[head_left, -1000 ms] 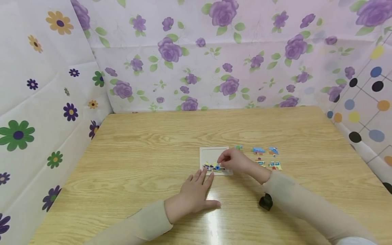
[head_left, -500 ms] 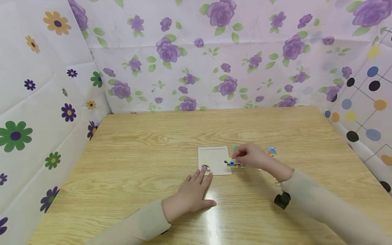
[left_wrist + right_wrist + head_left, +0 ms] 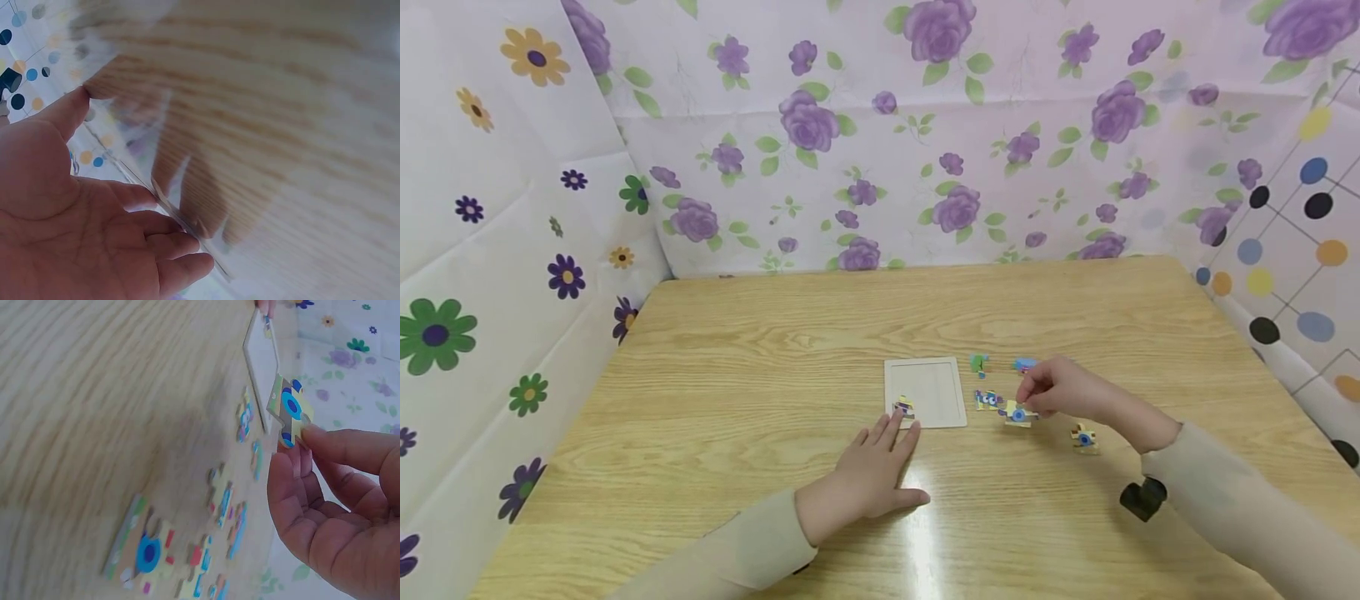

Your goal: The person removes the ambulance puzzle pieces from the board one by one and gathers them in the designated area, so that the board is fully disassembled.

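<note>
My right hand (image 3: 1063, 392) pinches a yellow jigsaw puzzle piece (image 3: 290, 407) with a blue wheel between thumb and fingers. In the right wrist view the piece is held up off the table. A square, pale puzzle tray (image 3: 934, 390) lies flat to the left of this hand. One small yellow and purple puzzle piece (image 3: 904, 407) lies in its lower left corner. Fingers spread, my left hand (image 3: 874, 473) rests palm down, its fingertips at the tray's front edge and by that corner piece. The left wrist view shows its palm side and the glossy table.
Right of the tray lie several loose puzzle pieces: a green one (image 3: 977, 364), a blue one (image 3: 1025, 365), one with cartoon eyes (image 3: 988, 400) and a yellow one with a blue wheel (image 3: 1084, 438). Patterned cloths hang behind and beside the wooden table (image 3: 760, 375).
My right hand has lifted the wheel piece out of the tray and carried it right, over the loose pieces. The left hand has stayed at the tray's corner.
</note>
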`<state>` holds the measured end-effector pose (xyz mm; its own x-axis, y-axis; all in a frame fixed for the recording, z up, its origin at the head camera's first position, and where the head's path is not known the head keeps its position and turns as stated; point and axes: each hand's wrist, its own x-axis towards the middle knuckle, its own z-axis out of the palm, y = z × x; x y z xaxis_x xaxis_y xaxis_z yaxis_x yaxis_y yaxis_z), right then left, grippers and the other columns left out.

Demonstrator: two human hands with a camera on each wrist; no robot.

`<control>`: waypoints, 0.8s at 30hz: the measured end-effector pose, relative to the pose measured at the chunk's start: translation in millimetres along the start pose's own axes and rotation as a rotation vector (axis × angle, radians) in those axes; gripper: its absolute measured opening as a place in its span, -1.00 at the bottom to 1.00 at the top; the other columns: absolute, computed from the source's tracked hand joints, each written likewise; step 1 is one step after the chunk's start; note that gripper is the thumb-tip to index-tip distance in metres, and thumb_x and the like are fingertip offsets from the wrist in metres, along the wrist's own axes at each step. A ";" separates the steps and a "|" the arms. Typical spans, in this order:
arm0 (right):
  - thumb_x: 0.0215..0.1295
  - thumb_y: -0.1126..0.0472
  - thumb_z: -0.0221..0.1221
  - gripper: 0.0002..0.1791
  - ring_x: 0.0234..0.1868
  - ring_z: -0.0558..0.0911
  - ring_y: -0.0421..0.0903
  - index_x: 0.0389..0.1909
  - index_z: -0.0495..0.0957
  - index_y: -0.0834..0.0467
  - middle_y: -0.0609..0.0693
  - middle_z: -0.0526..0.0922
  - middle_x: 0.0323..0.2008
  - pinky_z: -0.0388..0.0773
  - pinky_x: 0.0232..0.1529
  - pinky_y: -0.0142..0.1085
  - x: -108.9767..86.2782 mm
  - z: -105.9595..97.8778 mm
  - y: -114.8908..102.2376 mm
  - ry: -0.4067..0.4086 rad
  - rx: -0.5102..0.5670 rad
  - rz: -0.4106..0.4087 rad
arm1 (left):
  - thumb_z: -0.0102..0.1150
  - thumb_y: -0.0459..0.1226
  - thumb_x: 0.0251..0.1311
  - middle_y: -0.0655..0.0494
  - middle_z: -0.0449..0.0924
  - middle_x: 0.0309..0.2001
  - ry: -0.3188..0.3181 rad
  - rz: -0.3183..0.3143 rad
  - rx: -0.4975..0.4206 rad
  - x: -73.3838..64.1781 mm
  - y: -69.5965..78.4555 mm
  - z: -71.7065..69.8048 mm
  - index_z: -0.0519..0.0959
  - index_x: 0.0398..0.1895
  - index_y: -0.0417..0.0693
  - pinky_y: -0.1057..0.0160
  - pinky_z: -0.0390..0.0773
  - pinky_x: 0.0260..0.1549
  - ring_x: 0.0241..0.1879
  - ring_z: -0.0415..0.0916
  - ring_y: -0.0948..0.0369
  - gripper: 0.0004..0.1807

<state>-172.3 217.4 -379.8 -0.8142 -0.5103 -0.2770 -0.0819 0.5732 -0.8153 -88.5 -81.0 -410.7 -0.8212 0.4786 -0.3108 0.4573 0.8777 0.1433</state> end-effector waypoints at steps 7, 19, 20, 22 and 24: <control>0.28 0.41 0.09 -0.89 -0.57 0.34 -0.22 -0.29 0.53 0.40 0.02 0.52 -0.47 0.36 -0.52 -0.35 -8.5 -5.0 14.5 -0.033 0.032 0.012 | -0.02 0.31 0.14 -0.16 -0.15 0.50 0.008 0.007 0.014 0.2 -0.5 1.0 -0.01 0.51 -0.03 -0.08 0.14 0.34 0.47 -0.11 -0.06 0.00; 0.25 0.41 0.13 -0.90 -0.56 0.41 -0.22 -0.29 0.55 0.41 -0.01 0.59 -0.46 0.44 -0.50 -0.35 -16.4 -1.3 36.6 -0.043 0.030 0.065 | 0.00 0.32 0.14 -0.16 -0.15 0.50 0.014 0.004 0.026 2.3 -0.8 1.2 -0.03 0.49 -0.21 -0.03 0.16 0.35 0.48 -0.11 -0.03 0.07; 0.25 0.41 0.13 -0.90 -0.55 0.42 -0.21 -0.29 0.55 0.40 0.00 0.60 -0.45 0.45 -0.50 -0.34 -16.7 -0.5 37.4 -0.038 0.022 0.065 | -0.01 0.32 0.14 -0.16 -0.15 0.50 0.014 0.006 0.030 2.4 -1.1 1.6 -0.03 0.49 -0.21 -0.03 0.17 0.34 0.48 -0.11 -0.03 0.07; 0.24 0.41 0.14 -0.90 -0.53 0.44 -0.20 -0.29 0.57 0.38 0.02 0.62 -0.42 0.47 -0.49 -0.33 -16.9 0.9 38.6 -0.027 0.005 0.065 | -0.01 0.32 0.14 -0.17 -0.14 0.50 0.014 0.009 0.038 2.5 -1.4 2.3 -0.02 0.48 -0.21 -0.03 0.18 0.34 0.48 -0.10 -0.04 0.06; 0.23 0.42 0.14 -0.91 -0.52 0.46 -0.18 -0.30 0.57 0.37 0.02 0.62 -0.41 0.48 -0.48 -0.32 -16.9 2.0 38.8 -0.020 -0.014 0.065 | -0.01 0.32 0.14 -0.18 -0.14 0.50 0.012 0.009 0.039 2.0 -1.1 2.0 -0.02 0.48 -0.21 -0.03 0.19 0.33 0.47 -0.10 -0.04 0.06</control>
<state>-160.5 247.0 -407.8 -0.8063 -0.4844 -0.3395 -0.0370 0.6142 -0.7883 -90.0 -81.1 -413.4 -0.8211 0.4867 -0.2980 0.4774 0.8719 0.1088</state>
